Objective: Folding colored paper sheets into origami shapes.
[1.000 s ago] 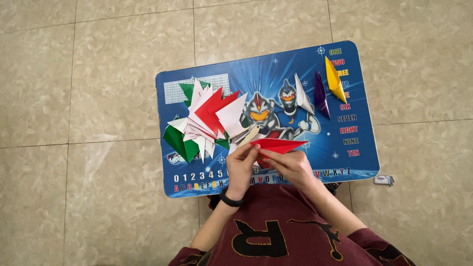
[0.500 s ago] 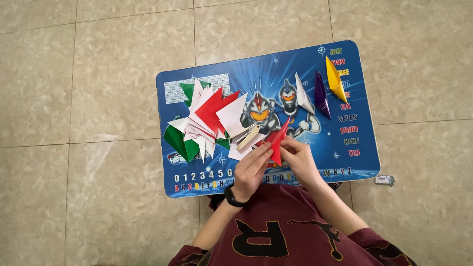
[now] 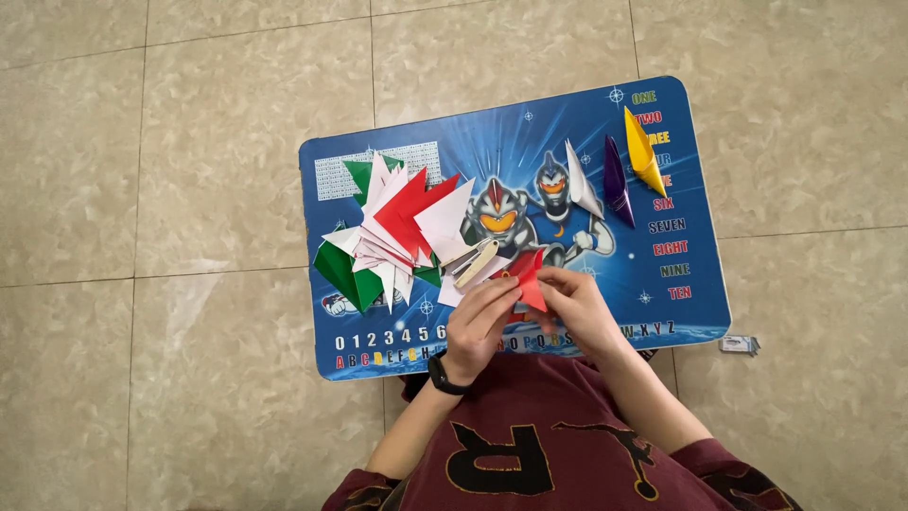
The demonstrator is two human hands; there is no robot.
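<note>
The folded red paper is sitting between both hands near the front edge of the blue printed table; the left hand is pinching its lower left side, and the right hand is gripping its right side with closed fingers. Just to the left, a heap of red, white and green papers is spreading towards the table's left edge; a pale clip-like tool is lying beside it. Farther back on the right, white, purple and yellow folded pieces are lying apart, with bare table around them. A small packet is lying on the tiled floor by the right corner.
</note>
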